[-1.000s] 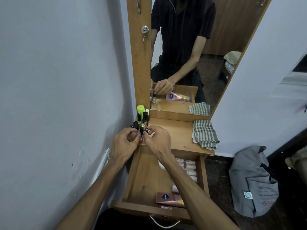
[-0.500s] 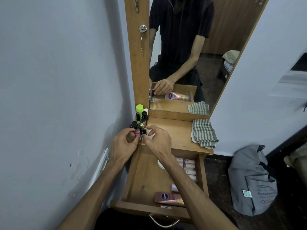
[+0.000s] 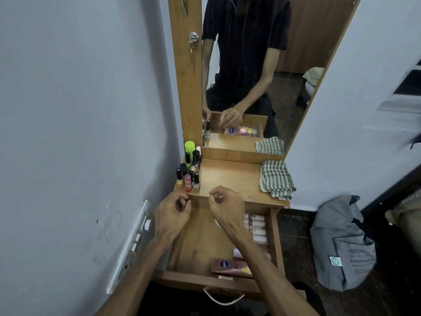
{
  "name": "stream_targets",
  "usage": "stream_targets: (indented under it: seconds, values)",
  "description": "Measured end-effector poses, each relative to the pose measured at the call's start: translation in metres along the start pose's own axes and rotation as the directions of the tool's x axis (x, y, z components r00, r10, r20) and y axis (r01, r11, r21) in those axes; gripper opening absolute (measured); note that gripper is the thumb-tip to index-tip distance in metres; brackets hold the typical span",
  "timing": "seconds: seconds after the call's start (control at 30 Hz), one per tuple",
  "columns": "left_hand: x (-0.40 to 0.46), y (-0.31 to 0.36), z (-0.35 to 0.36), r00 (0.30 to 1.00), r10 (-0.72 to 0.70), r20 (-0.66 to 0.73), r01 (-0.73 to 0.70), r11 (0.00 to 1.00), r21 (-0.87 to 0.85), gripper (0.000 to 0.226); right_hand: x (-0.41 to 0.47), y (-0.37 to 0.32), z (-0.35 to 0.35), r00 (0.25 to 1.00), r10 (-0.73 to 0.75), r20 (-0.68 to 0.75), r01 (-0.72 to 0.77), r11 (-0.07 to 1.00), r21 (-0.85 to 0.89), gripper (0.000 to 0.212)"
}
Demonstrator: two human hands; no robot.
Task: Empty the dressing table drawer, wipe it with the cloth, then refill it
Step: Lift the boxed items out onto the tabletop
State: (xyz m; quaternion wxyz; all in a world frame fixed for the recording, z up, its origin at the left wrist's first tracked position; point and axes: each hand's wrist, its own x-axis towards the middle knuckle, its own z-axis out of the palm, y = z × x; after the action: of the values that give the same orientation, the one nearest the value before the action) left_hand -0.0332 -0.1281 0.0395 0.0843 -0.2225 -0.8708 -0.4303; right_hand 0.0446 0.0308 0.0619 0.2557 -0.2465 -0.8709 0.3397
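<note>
Both hands empty, fingers loosely curled, gripping nothing. Left hand (image 3: 173,213) hangs over the open wooden drawer's (image 3: 273,242) back left corner; right hand (image 3: 224,207) just beside it, at the tabletop's front edge. Just ahead of the left hand: cluster of small dark-capped cosmetic bottles (image 3: 189,174) on the light wooden tabletop (image 3: 230,176). Emptying step, judged part done. Below the right forearm, still in the drawer: row of pink-and-white tubes (image 3: 255,226), brown flat packet with blue logo (image 3: 227,265). Next move likely reaching down for those. Green-and-white checked cloth (image 3: 276,179) lies well right, untouched.
</note>
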Motion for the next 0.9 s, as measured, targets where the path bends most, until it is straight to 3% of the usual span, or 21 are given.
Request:
stream_targets:
  seconds: [0.17, 0.33, 0.43, 0.53, 0.63, 0.73, 0.9]
  values:
    - [-0.023, 0.005, 0.015, 0.958, -0.002, 0.286, -0.007, 1.000, 0.029, 0.013, -0.017, 0.029, -0.018, 0.992, 0.091, 0.084, -0.089, 0.996, -0.032, 0.010]
    - [-0.041, 0.019, 0.030, 0.754, -0.108, 0.648, 0.070, 0.994, 0.084, 0.011, -0.030, 0.057, -0.045, 0.929, 0.138, 0.344, -0.102, 0.987, -0.123, 0.010]
    - [-0.049, 0.024, 0.037, 0.656, -0.173, 0.735, 0.088, 0.984, 0.154, 0.010, -0.040, 0.069, -0.060, 0.836, 0.182, 0.519, -0.068, 0.971, -0.231, 0.012]
    - [-0.056, 0.026, 0.041, 0.590, -0.255, 0.766, 0.116, 0.966, 0.232, 0.015, -0.049, 0.077, -0.070, 0.781, 0.204, 0.591, -0.023, 0.954, -0.299, 0.012]
    - [-0.062, 0.028, 0.040, 0.586, -0.309, 0.749, 0.098, 0.945, 0.313, 0.021, -0.055, 0.084, -0.077, 0.790, 0.217, 0.574, -0.032, 0.949, -0.315, 0.008]
    - [-0.064, 0.031, 0.038, 0.620, -0.330, 0.711, 0.106, 0.934, 0.341, 0.020, -0.059, 0.090, -0.080, 0.861, 0.222, 0.458, -0.074, 0.945, -0.320, 0.017]
    - [-0.064, 0.035, 0.043, 0.594, -0.330, 0.733, 0.189, 0.944, 0.272, 0.017, -0.063, 0.092, -0.083, 0.915, 0.273, 0.297, -0.147, 0.911, -0.384, 0.027]
